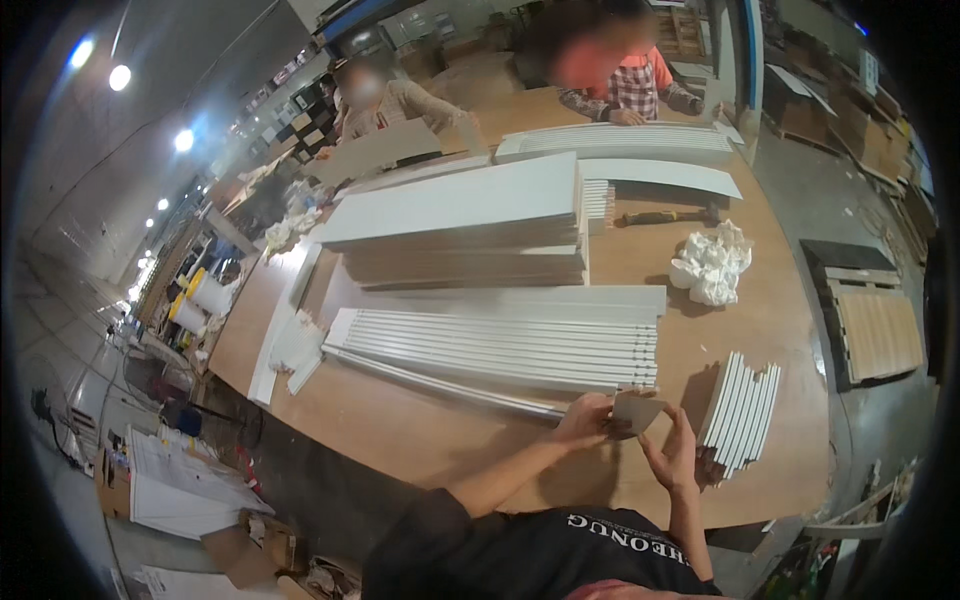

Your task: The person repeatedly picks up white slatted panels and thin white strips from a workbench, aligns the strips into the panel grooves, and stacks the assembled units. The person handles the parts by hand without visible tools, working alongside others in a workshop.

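Crumpled white wad [712, 265] (cloth or paper, can't tell) sitting on the right side of the brown worktop [785, 325], and a hammer-like tool [660, 217] lying just beyond it. Across the far side there's a person in a checked apron [634, 92]. Couple of white buckets [209, 291] with yellow bands off left, pale wood panel [880, 334] off right, round ceiling lights [120, 78] glowing upper left.

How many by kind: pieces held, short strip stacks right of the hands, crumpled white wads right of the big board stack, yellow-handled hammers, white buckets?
Pale flat piece, held: 1
Short strip stack: 1
Crumpled white wad: 1
Yellow-handled hammer: 1
White buckets: 2
Total: 6
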`<state>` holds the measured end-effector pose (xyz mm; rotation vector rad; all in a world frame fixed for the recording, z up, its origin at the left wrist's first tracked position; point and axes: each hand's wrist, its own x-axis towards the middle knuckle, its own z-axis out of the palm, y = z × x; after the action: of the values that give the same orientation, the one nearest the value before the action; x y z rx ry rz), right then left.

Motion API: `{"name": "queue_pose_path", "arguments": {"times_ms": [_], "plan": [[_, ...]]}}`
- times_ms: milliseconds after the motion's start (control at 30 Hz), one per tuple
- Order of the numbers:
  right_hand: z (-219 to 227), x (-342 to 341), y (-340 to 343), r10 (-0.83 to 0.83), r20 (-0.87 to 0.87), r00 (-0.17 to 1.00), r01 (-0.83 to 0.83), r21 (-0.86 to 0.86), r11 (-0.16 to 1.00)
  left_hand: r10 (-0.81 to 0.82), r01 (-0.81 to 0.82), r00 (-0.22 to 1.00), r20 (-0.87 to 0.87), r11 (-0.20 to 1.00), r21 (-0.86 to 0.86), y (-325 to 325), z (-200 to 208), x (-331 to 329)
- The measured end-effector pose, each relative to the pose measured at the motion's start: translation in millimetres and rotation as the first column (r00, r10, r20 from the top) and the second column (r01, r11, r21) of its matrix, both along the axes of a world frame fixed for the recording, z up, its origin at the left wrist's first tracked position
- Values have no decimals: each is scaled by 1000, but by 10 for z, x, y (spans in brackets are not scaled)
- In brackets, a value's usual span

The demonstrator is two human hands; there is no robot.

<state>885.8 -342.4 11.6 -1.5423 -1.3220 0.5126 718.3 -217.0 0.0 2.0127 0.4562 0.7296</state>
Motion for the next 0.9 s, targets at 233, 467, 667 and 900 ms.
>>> {"name": "queue_pose_path", "arguments": {"times_ms": [233, 467, 667, 900], "plan": [[62, -404, 32, -119, 33, 992, 119, 10, 993, 80, -55, 989, -124, 980, 193, -34, -48, -25], [7, -562, 68, -243, 38, 969, 245, -42, 969, 282, -79, 834, -475, 912, 402, 202, -177, -846], [25, -999, 143, -240, -236, 942, 280, 153, 948, 532, -183, 769, -355, 715, 674, 710, -385, -2486], [-429, -1441, 289, -476, -100, 874, 485, 261, 835, 678, -293, 602, -421, 678, 674, 1155, -370, -4002]]}}
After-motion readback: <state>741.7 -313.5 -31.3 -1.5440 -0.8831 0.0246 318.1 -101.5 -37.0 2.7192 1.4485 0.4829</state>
